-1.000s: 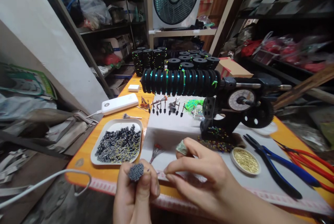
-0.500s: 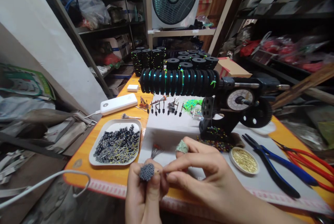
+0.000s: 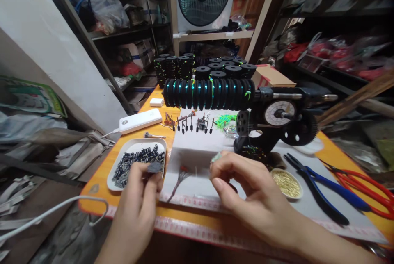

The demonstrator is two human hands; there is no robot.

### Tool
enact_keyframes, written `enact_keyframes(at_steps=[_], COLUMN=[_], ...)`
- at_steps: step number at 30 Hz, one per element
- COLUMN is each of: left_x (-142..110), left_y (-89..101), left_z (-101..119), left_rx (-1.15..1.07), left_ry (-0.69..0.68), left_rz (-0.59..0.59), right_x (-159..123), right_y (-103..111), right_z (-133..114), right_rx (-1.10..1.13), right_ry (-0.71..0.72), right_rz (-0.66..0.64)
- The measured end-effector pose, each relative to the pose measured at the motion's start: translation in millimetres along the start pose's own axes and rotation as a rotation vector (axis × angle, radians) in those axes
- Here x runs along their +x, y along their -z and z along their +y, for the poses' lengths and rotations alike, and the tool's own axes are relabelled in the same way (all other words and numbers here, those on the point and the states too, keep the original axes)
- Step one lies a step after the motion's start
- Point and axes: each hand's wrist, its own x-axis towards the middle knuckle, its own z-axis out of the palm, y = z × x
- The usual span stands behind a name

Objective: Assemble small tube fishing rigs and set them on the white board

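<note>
My left hand [image 3: 138,202] is closed on a small dark grey bundle with a knobbly round top [image 3: 154,168], held over the right edge of a white tray [image 3: 110,182]. In the tray lie many small black and grey cylindrical parts [image 3: 135,157], some of them behind my hand. My right hand [image 3: 243,190] is raised over the white sheet, thumb and fingertips pressed together in a pinch. What they pinch, if anything, is too small to tell. A pale green, rough-looking wrap or lump [image 3: 216,157] shows at one of its fingers. Between the hands, a bunch of thin wires [image 3: 181,178] lies on the sheet.
Beyond the hands stands a black winding machine [image 3: 261,133] bearing a row of black spools [image 3: 209,94]. Right of my right hand are a dish of gold-coloured bits [image 3: 286,184], blue-handled pliers [image 3: 323,190] and red-handled scissors [image 3: 363,190]. A white power bank [image 3: 140,120] lies behind the tray.
The hands have come apart. My left hand has moved left and up to the tray with the grey bundle. My right hand has stayed near its place, its fingers now drawn together.
</note>
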Motion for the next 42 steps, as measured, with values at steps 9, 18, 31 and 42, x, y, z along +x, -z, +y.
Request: enact_keyframes(at_steps=[9, 18, 31, 42], left_x=[17.9, -14.8, -27.7, -26.8], left_y=[-21.4, -31.0, -58.2, -42.8], left_z=[-3.3, 11.4, 26.7, 8.7], left_rx=[0.487, -0.200, -0.543, -0.675], left_ry=[-0.228, 0.204, 0.224, 0.326], left_rz=[-0.212, -0.009, 0.221, 0.178], right_x=[1.7, -0.9, -3.0, 0.1], right_y=[0.7, -6.3, -14.2, -5.6], right_z=[1.1, -0.7, 0.4, 5.4], right_rx=[-0.106, -0.065, -0.117, -0.171], right_ry=[-0.015, 0.086, 0.125, 0.164], right_rz=[0.018, 0.070, 0.165, 0.067])
